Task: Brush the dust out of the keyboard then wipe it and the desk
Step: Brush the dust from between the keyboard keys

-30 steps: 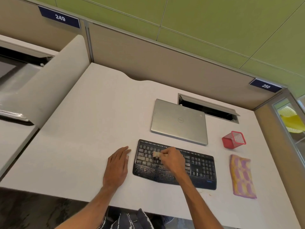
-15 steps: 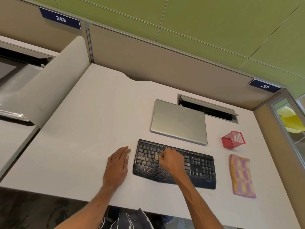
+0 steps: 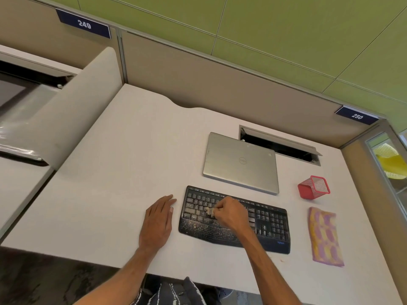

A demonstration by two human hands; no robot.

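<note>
A black keyboard (image 3: 271, 225) lies on the white desk (image 3: 123, 172), its left keys and palm rest speckled with pale dust. My right hand (image 3: 231, 213) grips a small brush (image 3: 209, 210) whose light bristles touch the keys left of the middle. Most of the brush is hidden in my fist. My left hand (image 3: 157, 219) lies flat on the desk just left of the keyboard, fingers straight. A folded pink and yellow cloth (image 3: 324, 236) rests on the desk right of the keyboard.
A closed silver laptop (image 3: 240, 162) sits behind the keyboard, with an open cable hatch (image 3: 279, 144) behind it. A red mesh pen holder (image 3: 313, 187) lies tipped at the right. Partition walls bound the desk at the back and right.
My right hand moved the brush back and forth over the left-middle keys, ending slightly lower and to the left. The left hand stayed in place.
</note>
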